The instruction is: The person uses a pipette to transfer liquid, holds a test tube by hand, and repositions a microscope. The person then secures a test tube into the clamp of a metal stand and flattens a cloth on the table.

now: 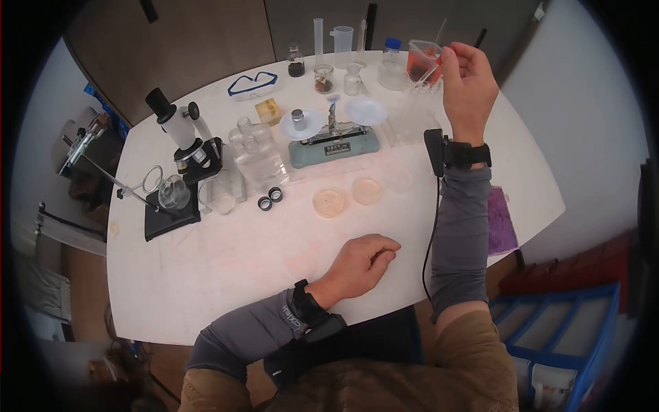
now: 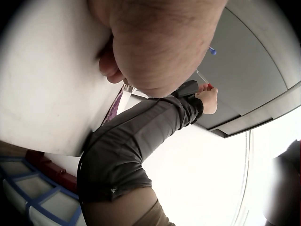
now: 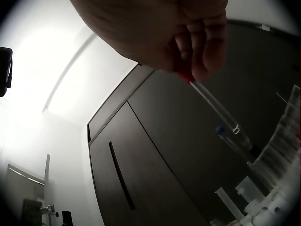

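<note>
High at the right in the head view, my right hand pinches the red bulb of a thin clear glass dropper. Its tube slants down in front of a clear container with red contents, near a rack of glass tubes. From the right wrist view, the red bulb sits under the fingertips and the glass tube points down and right. Whether the dropper holds liquid, I cannot tell. Loosely curled, my left hand rests on the white table with nothing visible in it.
A microscope and a stand with a round flask are at the left. A balance stands mid-table, with petri dishes before it. Bottles, including a blue-capped one, line the back. Blue goggles lie at back left.
</note>
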A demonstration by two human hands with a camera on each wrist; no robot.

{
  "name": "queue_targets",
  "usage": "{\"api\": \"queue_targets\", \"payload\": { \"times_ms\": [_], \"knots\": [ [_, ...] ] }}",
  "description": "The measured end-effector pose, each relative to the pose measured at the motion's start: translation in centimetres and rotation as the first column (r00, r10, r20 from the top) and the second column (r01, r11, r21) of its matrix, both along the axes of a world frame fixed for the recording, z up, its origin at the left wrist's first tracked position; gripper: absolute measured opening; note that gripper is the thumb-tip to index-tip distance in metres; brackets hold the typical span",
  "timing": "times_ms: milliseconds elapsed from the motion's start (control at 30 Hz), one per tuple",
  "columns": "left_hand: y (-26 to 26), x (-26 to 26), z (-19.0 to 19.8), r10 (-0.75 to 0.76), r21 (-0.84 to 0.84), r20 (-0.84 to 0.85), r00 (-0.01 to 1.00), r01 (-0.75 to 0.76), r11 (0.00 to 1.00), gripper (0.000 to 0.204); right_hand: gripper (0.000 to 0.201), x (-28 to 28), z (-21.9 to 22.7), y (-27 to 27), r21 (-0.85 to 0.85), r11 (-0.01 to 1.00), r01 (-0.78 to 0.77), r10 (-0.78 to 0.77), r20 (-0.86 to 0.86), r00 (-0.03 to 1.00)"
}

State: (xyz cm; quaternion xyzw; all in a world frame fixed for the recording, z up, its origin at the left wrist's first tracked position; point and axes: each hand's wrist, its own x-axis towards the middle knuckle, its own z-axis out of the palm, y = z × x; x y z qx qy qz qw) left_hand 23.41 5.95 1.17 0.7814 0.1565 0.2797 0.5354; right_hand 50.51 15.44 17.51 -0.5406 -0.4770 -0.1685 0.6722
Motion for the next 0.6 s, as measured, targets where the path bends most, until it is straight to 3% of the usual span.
{"api": "queue_targets", "payload": {
  "times_ms": [600],
  "knots": [
    [-0.03,0.15,-0.54,-0.005,-0.017,0.052,0.999,0.006,1.000,0.018,0.018,0.14,-0.57,0.38,-0.076,0.986,0.148,-0.136,0.145,0.980]
  ]
}}
